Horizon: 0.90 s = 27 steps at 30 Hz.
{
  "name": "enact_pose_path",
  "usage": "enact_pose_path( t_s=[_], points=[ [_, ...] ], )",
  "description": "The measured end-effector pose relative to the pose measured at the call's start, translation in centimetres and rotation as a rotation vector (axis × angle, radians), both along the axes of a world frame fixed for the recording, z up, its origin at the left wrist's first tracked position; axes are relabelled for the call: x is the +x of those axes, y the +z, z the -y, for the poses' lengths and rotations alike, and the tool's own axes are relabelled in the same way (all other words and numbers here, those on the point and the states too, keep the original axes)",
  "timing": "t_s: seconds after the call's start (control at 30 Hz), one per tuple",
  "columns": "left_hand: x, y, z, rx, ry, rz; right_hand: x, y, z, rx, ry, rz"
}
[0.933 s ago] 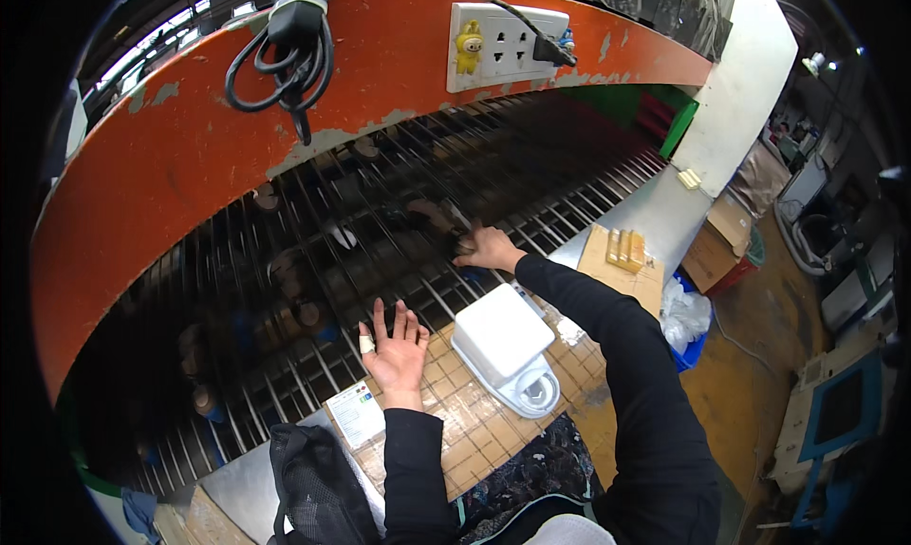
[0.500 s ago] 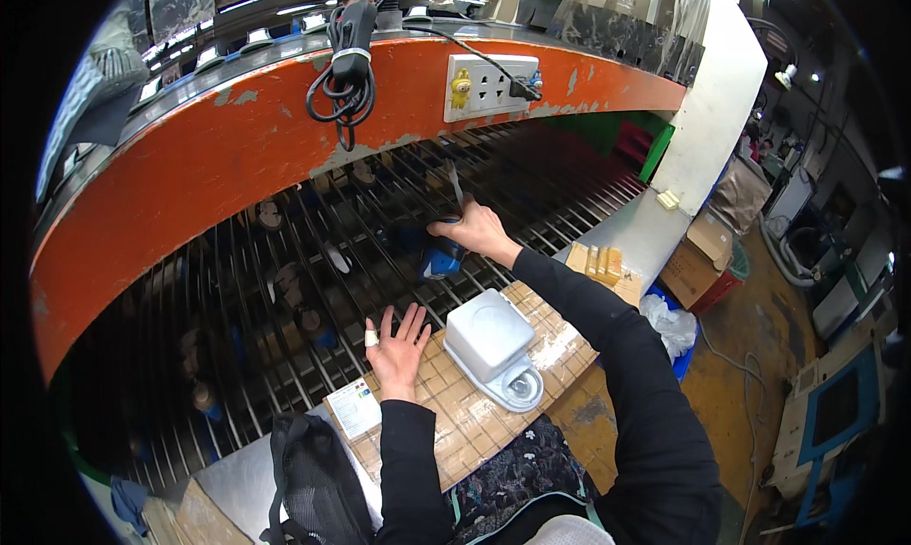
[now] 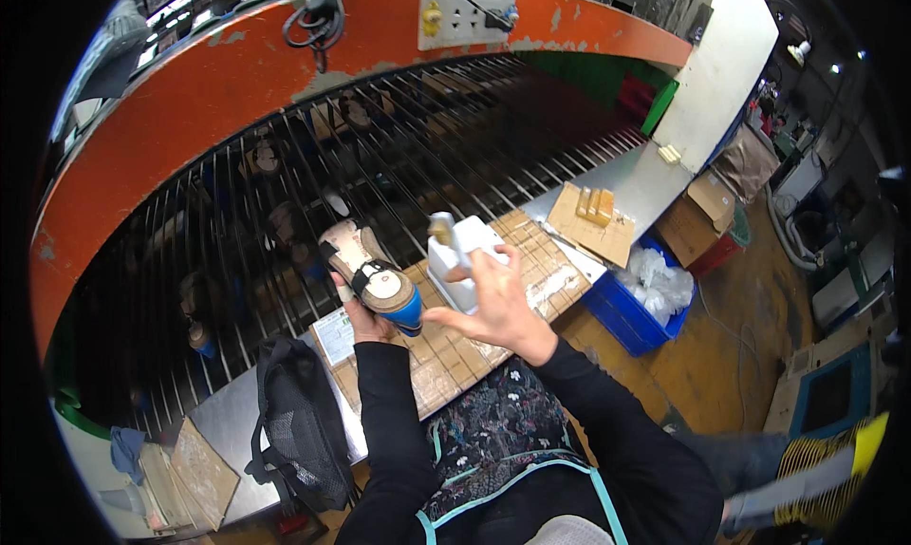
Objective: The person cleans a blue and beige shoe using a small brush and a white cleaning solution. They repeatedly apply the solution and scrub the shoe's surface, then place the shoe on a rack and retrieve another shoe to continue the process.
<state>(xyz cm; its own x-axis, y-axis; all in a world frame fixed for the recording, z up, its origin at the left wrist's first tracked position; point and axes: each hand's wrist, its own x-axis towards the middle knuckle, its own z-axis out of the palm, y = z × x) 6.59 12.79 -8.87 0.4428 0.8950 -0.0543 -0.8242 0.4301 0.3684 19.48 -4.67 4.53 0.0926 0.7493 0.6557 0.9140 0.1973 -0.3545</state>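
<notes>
My left hand (image 3: 368,319) is wrapped round a tan and black strapped sandal (image 3: 361,265) fitted on a blue shoe last, its heel end toward me. One finger wears a white wrap. Beside it, my right hand (image 3: 503,303) has its thumb stretched toward the last and its other fingers curled about a light grey brush (image 3: 444,234) with a tan end; its bristles are blurred. Behind these fingers, partly hidden, stands a white plastic pot (image 3: 484,234) on the cardboard-covered board (image 3: 455,355).
Dark metal rollers (image 3: 247,289) run under an orange beam (image 3: 190,99), with more shoes among them. A black mesh bag (image 3: 304,431) lies at left, near a printed card (image 3: 334,336). At right are yellow blocks (image 3: 595,206) on cardboard and a blue bin (image 3: 626,317) of plastic bags.
My right hand has come back toward me from over the rollers. The sandal on its blue last is now in my left hand, which was open and empty before.
</notes>
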Motion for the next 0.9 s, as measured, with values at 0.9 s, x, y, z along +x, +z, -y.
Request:
enact_pose_path(
  t_s=[0.9],
  points=[
    [-6.3,4.8,14.3,0.254,-0.541,0.119,8.5,-6.6,10.4,-0.149,-0.394,0.017]
  ],
)
